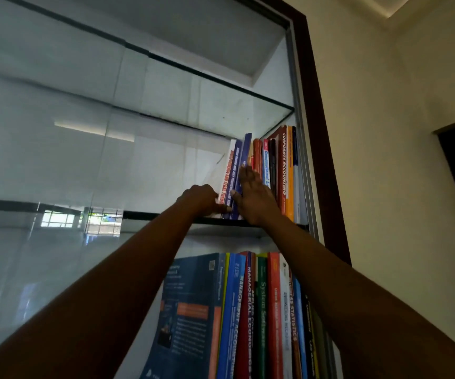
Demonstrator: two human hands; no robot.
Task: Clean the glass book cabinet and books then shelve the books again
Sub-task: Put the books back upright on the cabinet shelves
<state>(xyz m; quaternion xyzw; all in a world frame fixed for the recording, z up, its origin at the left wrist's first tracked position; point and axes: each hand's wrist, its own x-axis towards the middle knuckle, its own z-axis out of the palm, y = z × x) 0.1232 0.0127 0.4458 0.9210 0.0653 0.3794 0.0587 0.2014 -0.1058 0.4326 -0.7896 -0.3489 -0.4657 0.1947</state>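
The glass book cabinet (300, 110) rises in front of me, seen from below. A row of upright books (283, 165) stands at the right end of a glass shelf (144, 214). My left hand (203, 199) is at the left end of that row, fingers curled round the foot of a white book (225, 176) with red lettering. My right hand (253, 192) lies flat with straight fingers against the spines of the purple books (241, 157) beside it. Another row of books (261, 310) fills the shelf below, led by a large blue book (190, 310) that leans.
A glass door pane (56, 173) covers the left part of the cabinet and reflects a window. The dark wooden frame (327, 160) runs up the right side, with a cream wall (398, 160) beyond. The upper glass shelf (220, 77) holds nothing.
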